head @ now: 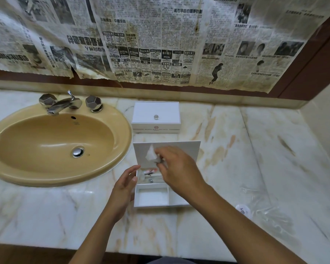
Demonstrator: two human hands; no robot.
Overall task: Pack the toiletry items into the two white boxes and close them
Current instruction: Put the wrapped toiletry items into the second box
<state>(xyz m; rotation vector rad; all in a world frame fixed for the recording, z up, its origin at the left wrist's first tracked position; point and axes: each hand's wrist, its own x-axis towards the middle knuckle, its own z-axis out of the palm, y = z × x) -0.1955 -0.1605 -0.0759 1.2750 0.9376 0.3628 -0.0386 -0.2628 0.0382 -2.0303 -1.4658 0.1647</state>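
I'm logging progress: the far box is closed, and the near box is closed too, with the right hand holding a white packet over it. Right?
Not quite. The head view shows the near box open, its lid raised. The far box is closed, and the right hand does hold a white packet over the near one.

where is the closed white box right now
In the head view, the closed white box sits on the counter, right of the sink, behind the open box.

A tan sink (17, 168) with chrome tap (62, 104) sits left of the fingers; yellowed newspaper (160, 44) hangs beyond them.
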